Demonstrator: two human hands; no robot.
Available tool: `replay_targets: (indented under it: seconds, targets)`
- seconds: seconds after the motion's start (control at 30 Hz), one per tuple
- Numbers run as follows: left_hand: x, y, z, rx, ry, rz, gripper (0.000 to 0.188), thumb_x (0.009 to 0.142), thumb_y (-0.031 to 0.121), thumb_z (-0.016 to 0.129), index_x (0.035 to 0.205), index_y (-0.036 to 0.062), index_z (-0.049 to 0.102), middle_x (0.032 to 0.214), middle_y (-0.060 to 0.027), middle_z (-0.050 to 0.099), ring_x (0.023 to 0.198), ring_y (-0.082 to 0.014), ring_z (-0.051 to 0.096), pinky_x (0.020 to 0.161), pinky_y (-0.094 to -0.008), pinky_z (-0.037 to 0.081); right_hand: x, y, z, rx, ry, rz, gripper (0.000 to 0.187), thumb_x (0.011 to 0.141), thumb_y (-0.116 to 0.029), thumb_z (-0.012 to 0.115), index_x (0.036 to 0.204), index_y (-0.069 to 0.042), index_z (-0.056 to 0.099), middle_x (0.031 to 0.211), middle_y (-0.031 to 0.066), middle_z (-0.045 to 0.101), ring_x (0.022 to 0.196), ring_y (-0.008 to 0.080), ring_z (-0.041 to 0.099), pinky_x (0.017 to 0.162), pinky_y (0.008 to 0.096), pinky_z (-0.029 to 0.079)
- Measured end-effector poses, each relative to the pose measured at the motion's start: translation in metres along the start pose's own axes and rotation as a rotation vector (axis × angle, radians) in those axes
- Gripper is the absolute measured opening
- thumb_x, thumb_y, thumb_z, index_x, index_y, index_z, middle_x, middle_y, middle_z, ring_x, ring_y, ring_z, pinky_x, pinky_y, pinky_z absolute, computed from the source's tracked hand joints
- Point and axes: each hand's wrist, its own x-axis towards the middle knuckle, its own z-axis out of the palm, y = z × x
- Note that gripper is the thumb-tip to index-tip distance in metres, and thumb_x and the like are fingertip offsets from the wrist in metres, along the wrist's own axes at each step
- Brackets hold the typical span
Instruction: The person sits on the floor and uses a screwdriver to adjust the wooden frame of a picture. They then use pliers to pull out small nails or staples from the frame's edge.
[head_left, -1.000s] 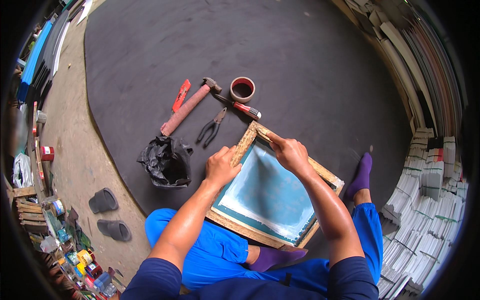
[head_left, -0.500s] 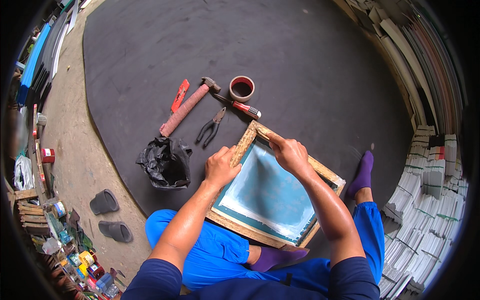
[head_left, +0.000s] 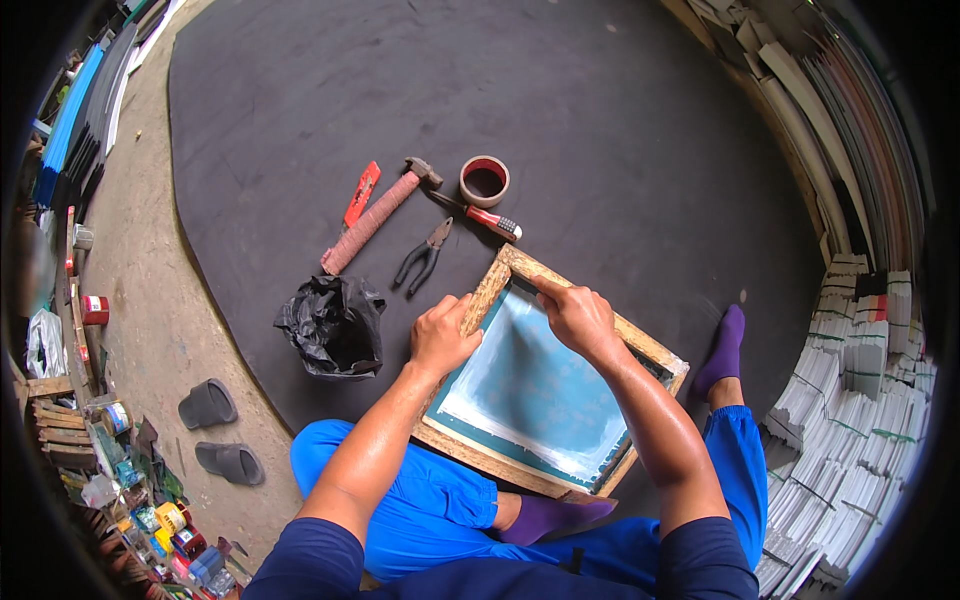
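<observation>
Wooden frame [head_left: 480,457] with blue-and-white panel [head_left: 530,390]: tilted in plan, in front of seated person, near edge close to a purple-socked foot [head_left: 555,515]. Left hand [head_left: 443,335] grasps the left rail, fingers wrapped over it. Right hand [head_left: 580,318] on the far rail, near the far corner, fingers bent; gripping or only pressing, cannot tell. Beyond the far corner, on the dark mat [head_left: 620,130]: pliers [head_left: 423,257], screwdriver [head_left: 492,221], tape roll [head_left: 485,163]. Farther left: hammer [head_left: 372,222] beside red cutter [head_left: 362,193]; crumpled black bag [head_left: 310,315] nearer the person.
</observation>
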Motion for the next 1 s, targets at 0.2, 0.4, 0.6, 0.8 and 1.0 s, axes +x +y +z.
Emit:
replay_targets:
  seconds: [0.2,0.4,0.6,0.8,1.0]
  targets:
    - [0.000,0.000,0.000,-0.007,-0.004,0.005,0.059,0.071,0.018,0.084,0.126,0.0017,0.069,0.099,-0.0114,0.068,0.088,-0.0318,0.071,0.077,-0.0414,0.058,-0.001,-0.002,0.001,-0.066,0.020,-0.035,0.034,0.102,-0.027,0.057,0.134,-0.020,0.068,0.087,0.0203,0.074,0.082,0.0392,0.073,0.072,0.0511,0.057]
    - [-0.001,-0.002,0.000,-0.010,-0.010,0.037,0.061,0.071,0.020,0.084,0.126,-0.0015,0.069,0.097,-0.0124,0.066,0.084,-0.0330,0.070,0.074,-0.0420,0.057,-0.001,-0.027,-0.006,-0.260,-0.062,-0.011,0.046,0.096,-0.014,0.056,0.141,-0.016,0.062,0.081,0.0195,0.073,0.080,0.0362,0.075,0.067,0.0504,0.058]
    - [0.000,0.000,0.001,0.004,0.013,0.051,0.062,0.070,0.017,0.084,0.127,-0.0019,0.068,0.096,-0.0130,0.066,0.083,-0.0336,0.069,0.074,-0.0421,0.056,0.002,-0.015,0.016,-0.119,-0.035,0.011,0.049,0.097,-0.014,0.054,0.146,-0.016,0.059,0.082,0.0208,0.073,0.078,0.0380,0.074,0.069,0.0519,0.058]
    - [-0.001,-0.005,0.003,-0.011,0.005,0.056,0.061,0.073,0.022,0.082,0.126,-0.0040,0.068,0.097,-0.0136,0.064,0.083,-0.0351,0.068,0.073,-0.0441,0.056,-0.002,-0.036,-0.001,-0.305,-0.140,0.074,0.045,0.097,-0.014,0.056,0.141,-0.012,0.064,0.100,0.0221,0.076,0.088,0.0396,0.075,0.080,0.0514,0.058]
    - [0.001,0.000,0.005,-0.006,0.000,0.055,0.060,0.073,0.022,0.081,0.125,-0.0033,0.068,0.096,-0.0134,0.063,0.083,-0.0351,0.068,0.073,-0.0444,0.056,0.011,0.024,0.047,0.281,0.120,-0.113,0.039,0.103,-0.024,0.055,0.139,-0.013,0.064,0.096,0.0201,0.076,0.080,0.0421,0.073,0.074,0.0518,0.058]
